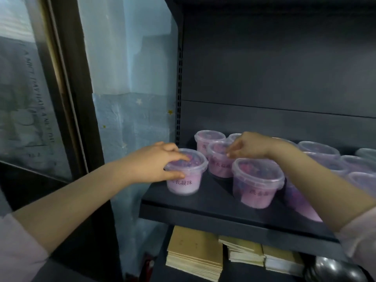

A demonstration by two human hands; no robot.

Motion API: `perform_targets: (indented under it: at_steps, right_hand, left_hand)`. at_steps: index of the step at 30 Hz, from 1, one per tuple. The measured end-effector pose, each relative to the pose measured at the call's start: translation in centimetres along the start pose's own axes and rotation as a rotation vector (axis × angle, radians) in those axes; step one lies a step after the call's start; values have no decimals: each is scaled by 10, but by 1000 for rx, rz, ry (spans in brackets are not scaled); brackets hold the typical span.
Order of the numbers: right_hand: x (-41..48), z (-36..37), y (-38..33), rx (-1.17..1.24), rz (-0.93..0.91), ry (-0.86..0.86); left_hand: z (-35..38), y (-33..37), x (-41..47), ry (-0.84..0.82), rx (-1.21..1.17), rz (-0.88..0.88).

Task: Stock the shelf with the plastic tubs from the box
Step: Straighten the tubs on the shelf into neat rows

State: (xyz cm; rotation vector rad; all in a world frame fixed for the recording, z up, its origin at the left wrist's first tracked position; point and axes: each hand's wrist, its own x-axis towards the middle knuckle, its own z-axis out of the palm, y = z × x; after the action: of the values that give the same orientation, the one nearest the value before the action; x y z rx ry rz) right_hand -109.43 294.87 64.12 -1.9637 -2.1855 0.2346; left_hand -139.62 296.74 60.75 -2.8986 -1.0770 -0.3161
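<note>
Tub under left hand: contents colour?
Pink, seen through the clear tub; head view.

Single head-worn wide-angle view, looking forward and down.

The camera sits close to the dark shelf (215,200) and faces its back panel from slightly left and above. Both forearms enter from the lower corners. The left hand (154,161), gripping the front left tub (184,186), and the right hand (248,147) lie near mid-frame. The lens bends the door frame (67,78) at the left, and stacked paper (195,253) shows below.
</note>
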Motion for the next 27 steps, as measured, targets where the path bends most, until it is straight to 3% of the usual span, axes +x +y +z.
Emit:
perform_targets:
  at_steps: [9,15,27]
  right_hand:
    - [7,20,-29,173,85,55]
    - [12,24,-24,357,88,-4]
    - [-53,7,-17,47,95,145]
  left_hand:
    - [-5,-34,-11,10,-69,143]
    - [-2,-39,-10,44,-48,198]
    - [11,-31,-20,106,-256,206]
